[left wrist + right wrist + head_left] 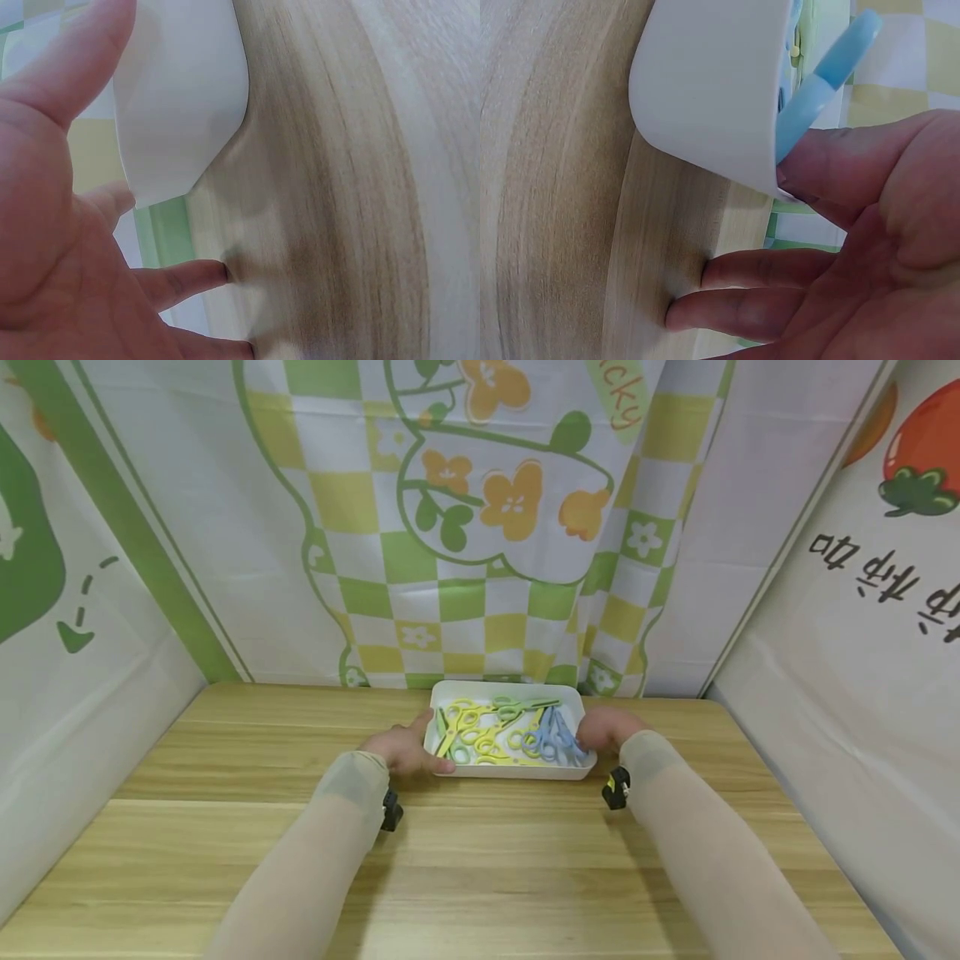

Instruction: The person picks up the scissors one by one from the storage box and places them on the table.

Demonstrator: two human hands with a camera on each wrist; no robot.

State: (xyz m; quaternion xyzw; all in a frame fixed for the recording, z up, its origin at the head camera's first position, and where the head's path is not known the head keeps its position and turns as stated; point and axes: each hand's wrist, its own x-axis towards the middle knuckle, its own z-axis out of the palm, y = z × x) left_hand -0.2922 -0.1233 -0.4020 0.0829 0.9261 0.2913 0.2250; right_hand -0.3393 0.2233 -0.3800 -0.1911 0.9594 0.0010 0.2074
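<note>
A shallow white plastic tray point(480, 772) stands at the table's back edge. It holds several small scissors: yellow scissors point(453, 731), green scissors point(510, 707) and blue scissors point(553, 737). My left hand point(405, 750) is at the tray's left front corner, thumb along the front and fingers spread; the lower fingertips point(217, 271) reach down to the tabletop. At the right end my right hand point(606, 727) pinches the rim between thumb point(817, 165) and forefinger, its other fingers stretched to the tabletop. A blue scissors handle point(832, 71) sticks up over the rim beside that thumb.
The wooden table point(480, 868) runs toward me from a hanging cloth point(465, 602) with checks and flowers, close behind the tray. Printed white panels point(847, 635) flank the table. Small black wrist cameras point(617, 788) sit under both wrists.
</note>
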